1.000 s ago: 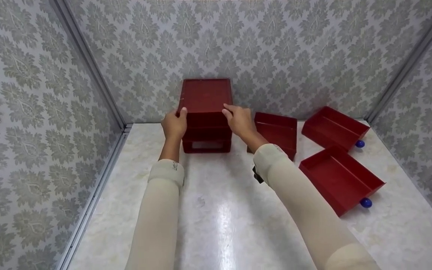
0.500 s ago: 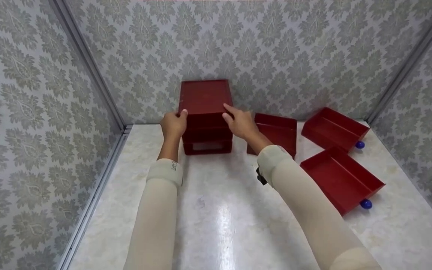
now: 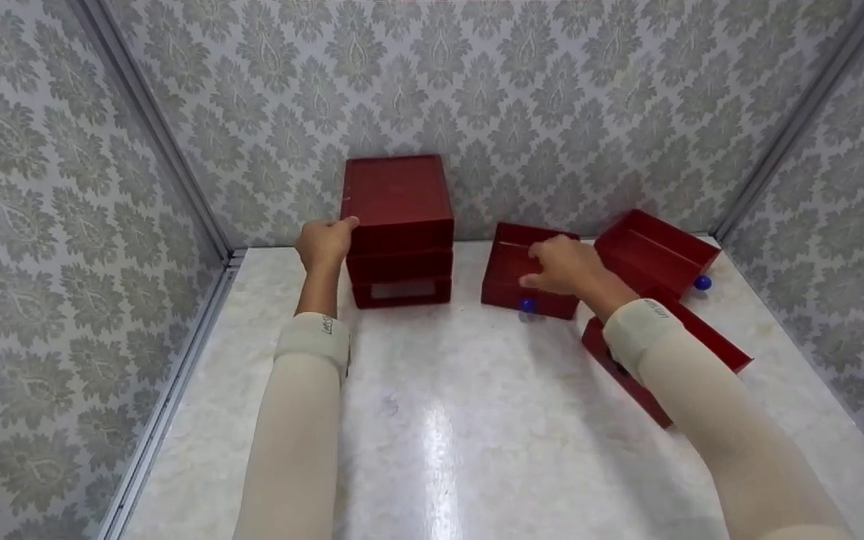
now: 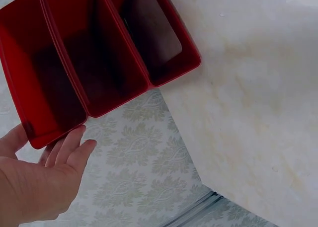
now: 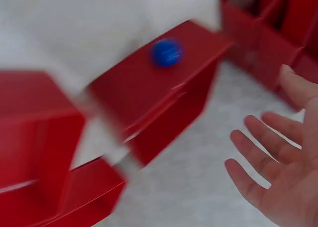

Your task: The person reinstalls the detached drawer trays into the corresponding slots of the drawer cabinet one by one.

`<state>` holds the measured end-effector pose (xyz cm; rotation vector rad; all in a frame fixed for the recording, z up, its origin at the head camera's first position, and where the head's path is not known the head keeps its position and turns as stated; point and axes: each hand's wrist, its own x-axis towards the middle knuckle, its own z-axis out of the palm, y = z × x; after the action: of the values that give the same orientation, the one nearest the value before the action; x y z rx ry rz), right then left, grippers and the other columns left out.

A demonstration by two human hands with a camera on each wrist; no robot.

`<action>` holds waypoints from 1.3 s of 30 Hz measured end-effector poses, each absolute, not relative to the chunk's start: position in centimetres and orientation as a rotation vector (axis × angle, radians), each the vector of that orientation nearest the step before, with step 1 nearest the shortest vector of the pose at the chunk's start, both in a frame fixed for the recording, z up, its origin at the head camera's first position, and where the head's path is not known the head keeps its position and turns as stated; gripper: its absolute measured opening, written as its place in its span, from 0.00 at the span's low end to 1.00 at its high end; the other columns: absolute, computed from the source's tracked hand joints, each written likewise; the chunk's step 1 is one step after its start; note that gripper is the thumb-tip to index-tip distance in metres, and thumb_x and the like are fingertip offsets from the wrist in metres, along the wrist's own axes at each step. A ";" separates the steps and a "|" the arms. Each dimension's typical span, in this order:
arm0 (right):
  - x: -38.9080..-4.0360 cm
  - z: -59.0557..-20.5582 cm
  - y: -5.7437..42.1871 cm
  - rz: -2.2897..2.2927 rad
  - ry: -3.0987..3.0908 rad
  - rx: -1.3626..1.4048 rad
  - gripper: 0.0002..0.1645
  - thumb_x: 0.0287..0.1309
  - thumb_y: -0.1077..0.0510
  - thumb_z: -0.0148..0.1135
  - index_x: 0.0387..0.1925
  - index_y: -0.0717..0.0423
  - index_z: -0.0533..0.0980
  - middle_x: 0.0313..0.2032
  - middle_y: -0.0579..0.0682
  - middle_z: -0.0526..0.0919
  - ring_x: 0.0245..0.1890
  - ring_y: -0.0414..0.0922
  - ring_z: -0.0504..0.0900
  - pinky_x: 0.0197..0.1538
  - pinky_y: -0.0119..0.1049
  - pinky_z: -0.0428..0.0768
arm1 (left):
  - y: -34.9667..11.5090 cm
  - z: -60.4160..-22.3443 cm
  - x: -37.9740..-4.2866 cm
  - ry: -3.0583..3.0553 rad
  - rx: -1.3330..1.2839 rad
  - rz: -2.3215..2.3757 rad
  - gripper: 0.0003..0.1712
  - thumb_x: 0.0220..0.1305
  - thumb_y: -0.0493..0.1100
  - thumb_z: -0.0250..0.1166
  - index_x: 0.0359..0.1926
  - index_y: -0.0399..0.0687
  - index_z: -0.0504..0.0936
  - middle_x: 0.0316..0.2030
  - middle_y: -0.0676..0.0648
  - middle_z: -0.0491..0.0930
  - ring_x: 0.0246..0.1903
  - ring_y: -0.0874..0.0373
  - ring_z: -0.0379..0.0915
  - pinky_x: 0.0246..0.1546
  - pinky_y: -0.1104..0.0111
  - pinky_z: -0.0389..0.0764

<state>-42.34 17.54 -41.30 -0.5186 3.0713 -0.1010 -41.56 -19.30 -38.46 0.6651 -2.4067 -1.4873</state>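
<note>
A red cabinet [image 3: 400, 195] of three stacked, open-fronted compartments stands against the back wall. At its top left front corner, my left hand [image 3: 324, 244] holds on, thumb over the upper edge. The left wrist view shows the fingers [image 4: 69, 150] along the outside of the top compartment. My right hand [image 3: 568, 264] is above a red drawer [image 3: 503, 262] with a blue knob [image 3: 526, 305], fingers spread and holding nothing. In the right wrist view this hand [image 5: 278, 162] is apart from the drawer front, which is blurred.
Two more red drawers lie to the right: one near the back corner [image 3: 653, 251], with a blue knob [image 3: 703, 283], and one nearer [image 3: 709, 330], partly under my right sleeve. Patterned walls [image 3: 432, 75] enclose the pale tabletop [image 3: 394, 450] at back and sides.
My right hand has left the cabinet's top right corner and moved right, over the nearest drawer. My left hand stays at the cabinet. The head view has shifted slightly.
</note>
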 end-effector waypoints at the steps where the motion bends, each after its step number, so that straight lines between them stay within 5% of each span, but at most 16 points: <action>1: -42.5 -42.1 18.5 -0.060 3.043 -0.506 0.32 0.52 0.40 0.65 0.54 0.52 0.75 0.45 0.52 0.82 0.39 0.49 0.78 0.46 0.48 0.77 | -19.4 -38.5 -41.6 -2.398 0.671 -1.475 0.20 0.57 0.57 0.61 0.38 0.46 0.84 0.40 0.47 0.82 0.41 0.53 0.74 0.43 0.59 0.74; 5: -42.9 -45.8 21.2 0.036 2.939 -0.498 0.19 0.56 0.53 0.64 0.50 0.50 0.78 0.37 0.50 0.83 0.34 0.47 0.76 0.41 0.43 0.77 | -19.7 -38.7 -41.8 -2.374 0.701 -1.391 0.18 0.55 0.57 0.60 0.21 0.49 0.78 0.22 0.52 0.76 0.28 0.56 0.66 0.31 0.62 0.69; 9: -43.3 -48.9 22.5 0.013 2.975 -0.504 0.16 0.55 0.60 0.64 0.47 0.50 0.78 0.35 0.49 0.82 0.32 0.47 0.76 0.41 0.42 0.78 | -19.9 -38.8 -41.8 -2.371 0.713 -1.365 0.19 0.55 0.56 0.60 0.15 0.52 0.70 0.14 0.55 0.67 0.24 0.56 0.62 0.27 0.63 0.65; 15: -43.9 -49.1 22.9 -0.069 3.033 -0.475 0.14 0.54 0.62 0.65 0.44 0.51 0.77 0.35 0.51 0.82 0.32 0.48 0.76 0.38 0.41 0.78 | -19.5 -38.8 -42.0 -2.363 0.697 -1.364 0.20 0.55 0.55 0.60 0.14 0.52 0.65 0.12 0.55 0.62 0.21 0.57 0.58 0.24 0.64 0.63; 22: -43.6 -48.9 22.5 -0.100 2.992 -0.444 0.15 0.54 0.64 0.64 0.45 0.53 0.76 0.34 0.51 0.81 0.32 0.48 0.76 0.37 0.40 0.78 | -19.1 -38.5 -41.9 -2.362 0.721 -1.361 0.16 0.56 0.55 0.58 0.21 0.50 0.75 0.23 0.52 0.75 0.27 0.56 0.65 0.29 0.64 0.68; 27: -42.5 -48.6 22.1 -0.130 2.934 -0.465 0.16 0.51 0.63 0.66 0.43 0.54 0.76 0.29 0.49 0.80 0.29 0.48 0.76 0.34 0.39 0.77 | -18.9 -38.3 -41.8 -2.370 0.710 -1.322 0.16 0.57 0.54 0.58 0.21 0.50 0.75 0.23 0.51 0.75 0.27 0.56 0.66 0.29 0.64 0.68; 39: -35.7 -48.8 19.3 -0.070 3.150 -1.073 0.08 0.51 0.56 0.66 0.34 0.52 0.79 0.24 0.47 0.82 0.24 0.43 0.80 0.35 0.40 0.81 | -19.0 -39.0 -41.8 -2.385 0.690 -1.283 0.19 0.57 0.55 0.58 0.15 0.52 0.69 0.17 0.53 0.69 0.26 0.55 0.63 0.28 0.63 0.66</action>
<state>-35.72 19.34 -48.79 -1.0728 3.1501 -0.0696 -41.85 -18.98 -39.00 0.6904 -2.3847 -1.2826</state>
